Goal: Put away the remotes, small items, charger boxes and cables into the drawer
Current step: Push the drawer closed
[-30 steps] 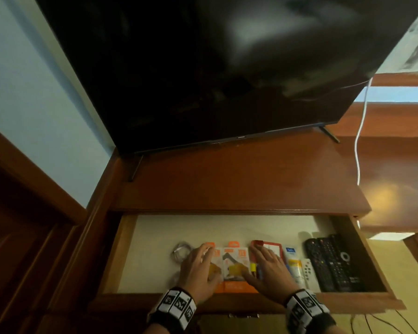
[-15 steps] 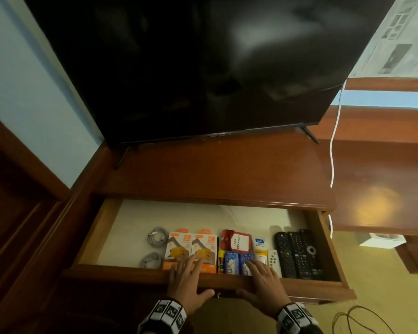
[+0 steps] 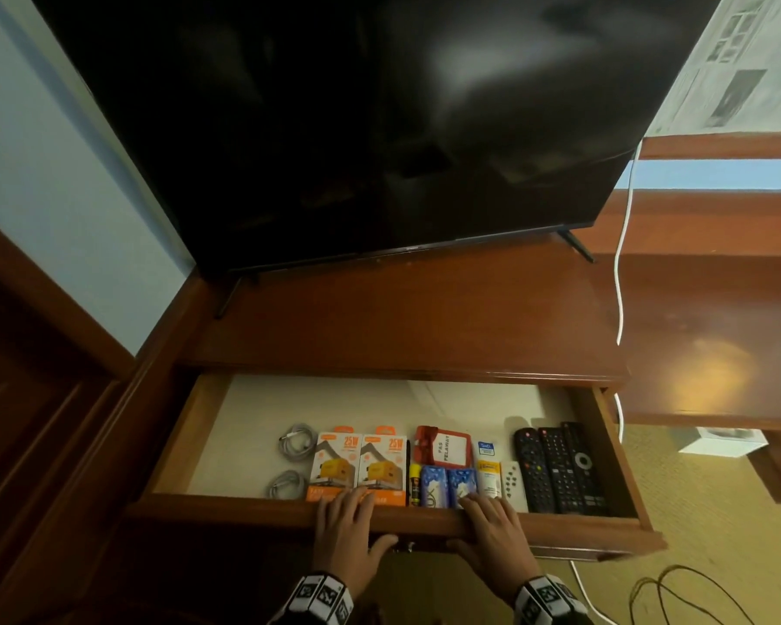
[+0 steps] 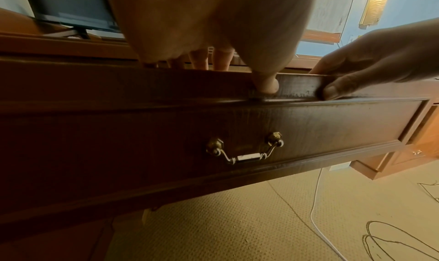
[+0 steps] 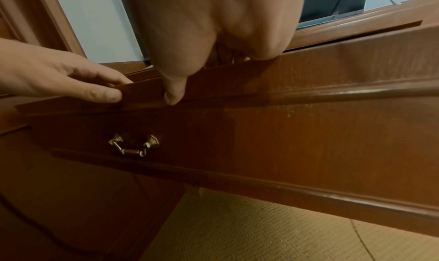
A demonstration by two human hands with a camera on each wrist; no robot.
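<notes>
The wooden drawer (image 3: 244, 512) stands pulled out below the TV. Inside lie two coiled grey cables (image 3: 295, 442), two orange-and-white charger boxes (image 3: 337, 462), a red badge holder (image 3: 445, 446), blue packets (image 3: 447, 484), a small tube (image 3: 488, 471), a small white remote (image 3: 511, 482) and black remotes (image 3: 560, 466). My left hand (image 3: 348, 521) grips the top edge of the drawer front, fingers over the rim, thumb (image 4: 267, 85) on the face. My right hand (image 3: 492, 525) grips the same edge beside it, thumb (image 5: 174, 94) on the front.
A large black TV (image 3: 379, 128) stands on the wooden top (image 3: 402, 318). A white cable (image 3: 621, 263) hangs at its right. A brass pull handle (image 4: 244, 150) sits on the drawer front between my hands. Loose cords (image 3: 677, 593) and a white box (image 3: 722, 439) lie on the carpet.
Both hands have drawn back from the charger boxes inside the drawer to its front edge and now grip that edge.
</notes>
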